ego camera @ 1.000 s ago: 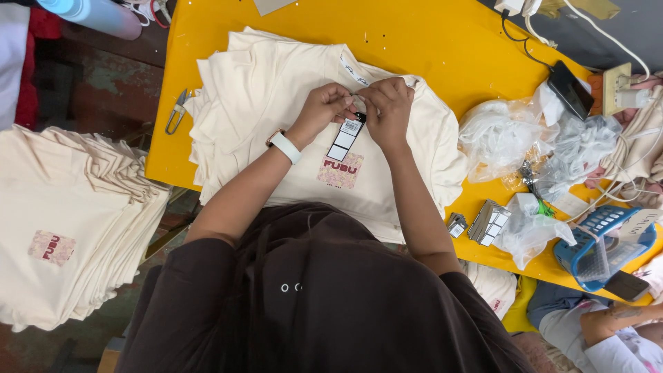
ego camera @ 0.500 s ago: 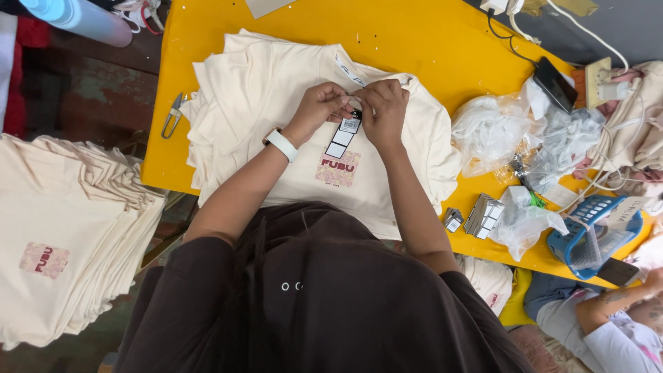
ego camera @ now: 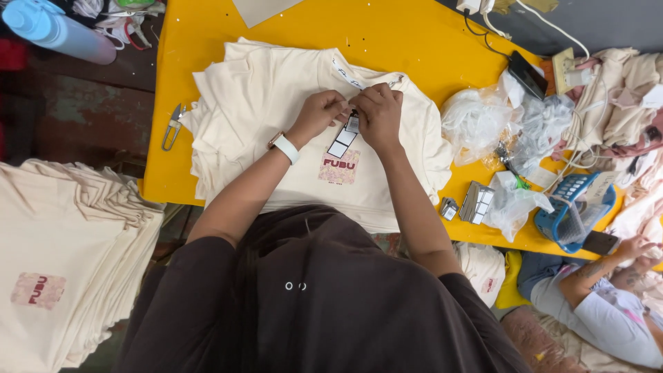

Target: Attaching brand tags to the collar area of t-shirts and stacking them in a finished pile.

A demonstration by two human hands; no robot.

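A stack of cream T-shirts lies on the yellow table. The top shirt has a small pink print on its chest. My left hand and my right hand meet at the shirt's collar. Both pinch a hang tag, a strip of black and white cards that hangs down over the shirt. A white watch sits on my left wrist.
Thread snips lie at the table's left edge. Another cream shirt pile is at the lower left. Clear plastic bags, a stack of tags, a blue basket and a phone sit at right. Another person sits lower right.
My hands have stayed at the collar with the tag. The view has shifted slightly, nothing else has visibly moved.
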